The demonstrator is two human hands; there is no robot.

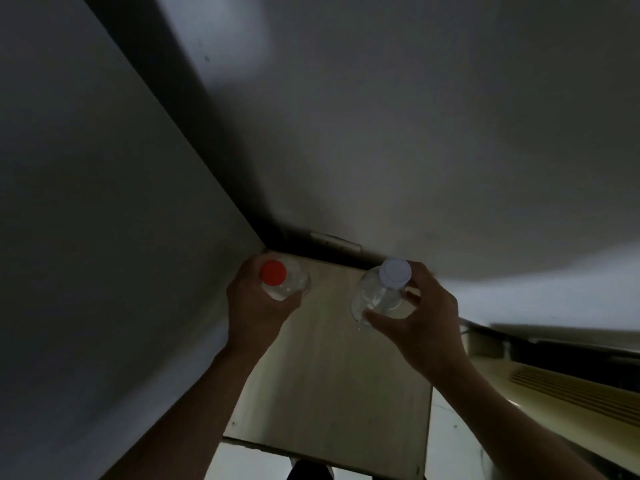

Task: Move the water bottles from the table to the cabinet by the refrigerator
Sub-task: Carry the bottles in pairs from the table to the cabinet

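Observation:
Seen from above, a clear water bottle with a red cap [274,273] stands at the far left corner of the pale wooden cabinet top [325,368]. My left hand [256,306] grips its body from the left. A second clear bottle with a white cap [394,271] is over the far right part of the cabinet top, leaning a little. My right hand [419,317] holds it round the body, thumb in front. Whether either bottle's base touches the wood is hidden.
The tall grey side of the refrigerator [104,202] rises directly left of the cabinet. A white wall [415,133] stands behind it. To the right lies a cream surface with ridged slats [571,393]. Pale floor [242,459] shows at the cabinet's near edge.

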